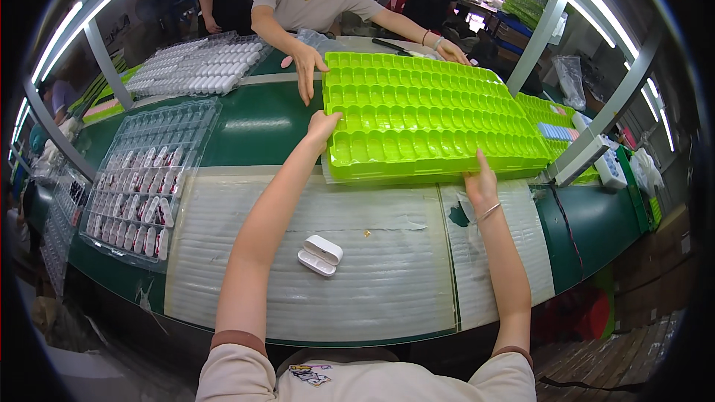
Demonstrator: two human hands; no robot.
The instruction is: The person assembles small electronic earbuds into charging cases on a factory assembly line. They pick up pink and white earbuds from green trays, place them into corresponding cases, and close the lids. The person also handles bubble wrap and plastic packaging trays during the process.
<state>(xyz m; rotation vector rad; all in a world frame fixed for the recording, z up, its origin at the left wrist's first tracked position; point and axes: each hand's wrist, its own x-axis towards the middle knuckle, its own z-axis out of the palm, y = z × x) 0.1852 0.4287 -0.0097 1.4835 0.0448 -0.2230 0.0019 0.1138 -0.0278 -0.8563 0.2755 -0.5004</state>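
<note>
The left hand [325,128] pinches the green tray [417,169] by its left edge. The right hand [481,183] pinches the near edge; some fingers are hidden. The tray is over the table [253,128]. Taking hold looks done; letting go isn't. A white case [321,255] lies open nearby.

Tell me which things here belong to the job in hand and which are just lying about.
Apparently in the job:
green tray
left hand and right hand, both on it

Apparently lying about:
open white case
part-filled clear tray at left
white pieces behind that
</note>
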